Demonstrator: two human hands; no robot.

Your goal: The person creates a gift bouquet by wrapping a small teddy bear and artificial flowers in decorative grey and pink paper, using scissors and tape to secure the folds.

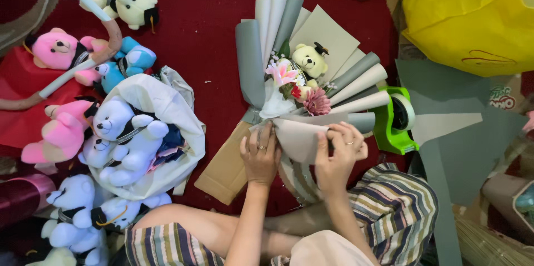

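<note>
A bouquet [306,71] lies on the red carpet, wrapped in folded grey and cream paper sheets, with a small cream teddy bear [310,60], pink flowers [282,72] and a dark pink flower [317,102] inside. My left hand [260,154] presses on the lower left of the wrap, a ring on one finger. My right hand [339,152] pinches a cream paper sheet [300,135] folded across the bouquet's base. A brown cardboard sheet [225,168] lies under the bouquet's stem end.
A green tape dispenser [394,121] sits right of the bouquet. A white bag [167,116] with several blue and white plush bears stands at left, pink bears [58,49] beyond. Grey paper sheets [473,138] and a yellow bag [473,15] lie at right.
</note>
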